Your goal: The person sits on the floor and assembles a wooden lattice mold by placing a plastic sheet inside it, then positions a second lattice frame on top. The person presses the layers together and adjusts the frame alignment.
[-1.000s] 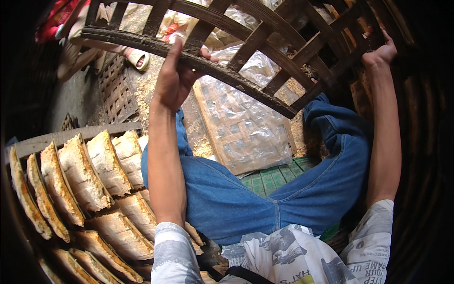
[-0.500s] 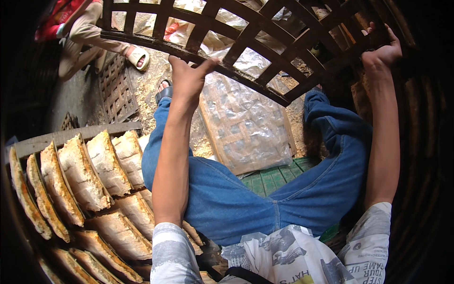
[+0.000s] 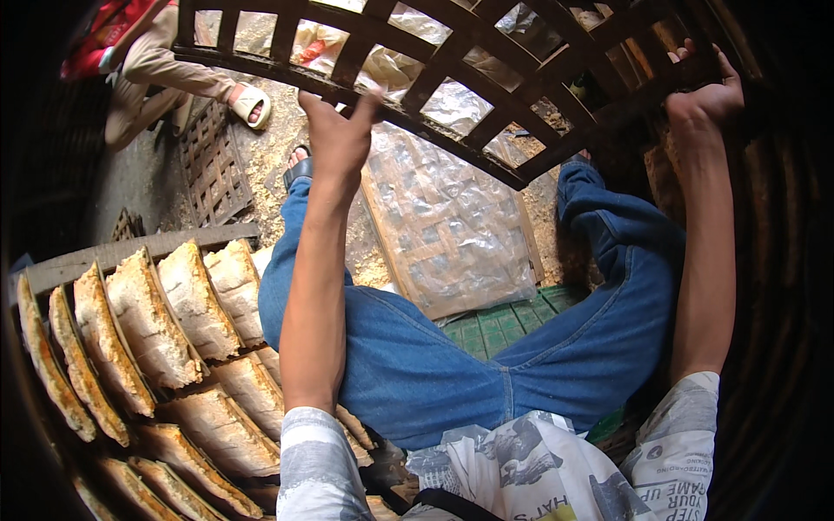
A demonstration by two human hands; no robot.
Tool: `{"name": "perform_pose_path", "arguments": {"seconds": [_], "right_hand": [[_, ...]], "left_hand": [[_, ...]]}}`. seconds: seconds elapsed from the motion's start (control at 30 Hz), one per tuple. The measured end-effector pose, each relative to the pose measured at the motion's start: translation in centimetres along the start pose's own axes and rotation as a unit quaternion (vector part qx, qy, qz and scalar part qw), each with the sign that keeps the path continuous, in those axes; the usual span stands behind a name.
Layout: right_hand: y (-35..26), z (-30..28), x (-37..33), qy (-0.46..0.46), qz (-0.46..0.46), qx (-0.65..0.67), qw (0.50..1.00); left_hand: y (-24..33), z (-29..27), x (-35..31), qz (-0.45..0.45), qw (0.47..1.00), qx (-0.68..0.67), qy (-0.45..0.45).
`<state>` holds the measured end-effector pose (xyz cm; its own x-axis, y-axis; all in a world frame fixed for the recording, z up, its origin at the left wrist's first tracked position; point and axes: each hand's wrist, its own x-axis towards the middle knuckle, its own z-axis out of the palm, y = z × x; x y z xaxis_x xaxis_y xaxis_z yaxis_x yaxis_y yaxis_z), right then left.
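Observation:
A dark wooden lattice rack [image 3: 460, 43] is held up tilted in front of me, across the upper part of the view. My left hand [image 3: 339, 130] closes on its near edge, with the thumb pointing up along the rim and the other fingers hidden behind. At the rack's right side, my right hand [image 3: 708, 91] is wrapped round the edge, wrist bent, in shadow. Below the rack, between my legs, lies a lattice panel covered in clear plastic [image 3: 452, 221]. Loose plastic sheeting shows through the rack's openings.
To my left stand several rows of rough, pale slabs with orange-brown edges [image 3: 156, 321], beside a wooden board [image 3: 139, 249]. Another lattice rack [image 3: 213, 165] lies on the crumb-strewn floor. A person's sandalled foot [image 3: 252, 106] is nearby. Green slats [image 3: 504, 328] show under me.
The rack has shifted slightly left and up, and my left hand moved with it. My right hand keeps its hold on the edge almost in place.

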<state>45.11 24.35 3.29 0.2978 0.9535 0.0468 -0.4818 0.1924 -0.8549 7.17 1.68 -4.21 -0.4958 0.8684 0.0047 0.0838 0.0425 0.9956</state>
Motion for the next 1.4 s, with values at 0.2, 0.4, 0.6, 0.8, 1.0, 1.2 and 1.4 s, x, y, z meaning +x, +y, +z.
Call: {"name": "perform_pose_path", "arguments": {"seconds": [0.2,0.4,0.6,0.8,1.0,1.2,1.4], "right_hand": [[0.5,0.0,-0.3,-0.001,0.037,0.028,0.999],[1.1,0.1,-0.1,0.034,0.024,0.002,0.999],[1.3,0.0,0.0,0.047,0.029,0.018,0.998],[1.2,2.6,-2.7,0.095,0.037,0.012,0.995],[1.4,1.9,-1.6,0.105,0.051,-0.021,0.993],[1.6,1.5,-1.1,0.105,0.048,-0.051,0.992],[1.4,0.3,-0.2,0.084,0.047,-0.011,0.995]], "left_hand": [[1.0,-0.7,0.3,0.025,0.999,0.023,0.029],[-0.4,-0.1,-0.7,0.074,0.989,0.116,-0.049],[-0.4,-0.6,0.6,0.120,0.992,0.018,0.033],[2.4,-0.1,-0.5,0.060,0.983,-0.172,-0.029],[2.2,-0.5,-0.8,0.052,0.971,-0.199,-0.120],[1.8,-0.7,-1.6,0.115,0.982,0.103,-0.109],[1.1,-0.7,-0.2,0.144,0.985,0.052,-0.078]]}}
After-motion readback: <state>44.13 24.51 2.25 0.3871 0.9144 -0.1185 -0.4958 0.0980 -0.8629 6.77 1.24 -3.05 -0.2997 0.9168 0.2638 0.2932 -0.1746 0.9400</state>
